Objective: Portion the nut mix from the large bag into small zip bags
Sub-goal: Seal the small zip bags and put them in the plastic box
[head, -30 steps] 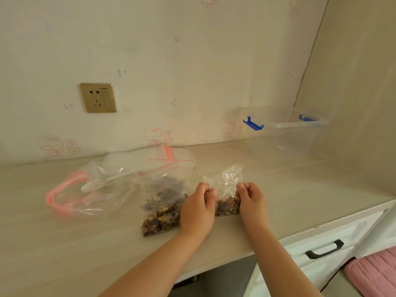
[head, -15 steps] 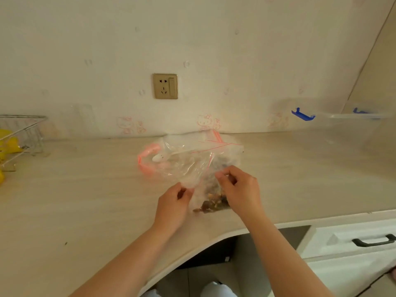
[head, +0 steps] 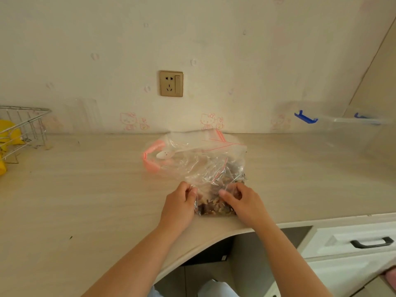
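- The small zip bag (head: pixel 216 202) lies on the counter (head: pixel 85 200), close to the front edge. It has nut mix (head: pixel 212 207) in its near end.
- The bag's long side runs away from the person. Its open end points at the wall, up toward the red zip line (head: pixel 219 171).
- The left hand (head: pixel 179 205) pinches the bag's left edge. The right hand (head: pixel 244 202) rests on the right side with curled fingers, holding the plastic. Each grip is narrow and holds the bag.
- Both hands are about as near to the bag, one on each side. The zip end is just past the fingertips, so I think the next move goes forward.
- The large bag (head: pixel 192 155) lies right behind, touching the small one. It is clear, with a pink zip (head: pixel 150 161) and a white spoon (head: pixel 166 154) inside.
- The counter is pale wood.
- A wire basket (head: pixel 23 125) with something yellow sits far left. A clear box with blue clips (head: pixel 305 117) sits far right.
- A wall socket (head: pixel 171 83) is on the wall. A white drawer with a black handle (head: pixel 372 242) is low on the right.
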